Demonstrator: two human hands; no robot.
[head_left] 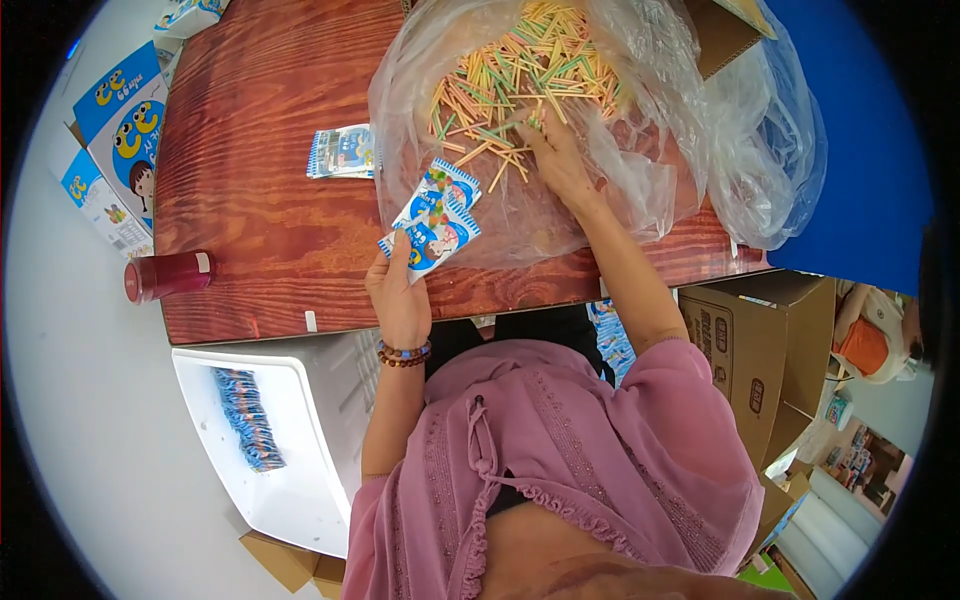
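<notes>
Between the thumb and fingers of my left hand (pixel 399 285) are blue-and-white candy packets (pixel 432 225), overlapping and fanned, held above the table's front part. My right hand (pixel 556 158) reaches into a large clear plastic bag (pixel 520 225) that lies opened out on the table. Its fingers are closed around some thin candy sticks (pixel 535 60), a pile of yellow, pink and green ones that covers the far part of the bag. A few loose sticks lie near the fingertips. Left of the bag's edge, more packets (pixel 341 152) lie stacked on the wood.
The reddish wooden table (pixel 260 120) has a dark pink lidded jar (pixel 170 276) at its left edge. Below it stands a white bin (pixel 300 440) with a row of packets (pixel 248 420). A cardboard box (pixel 755 350) is at the right; printed display boxes (pixel 120 150) stand far left.
</notes>
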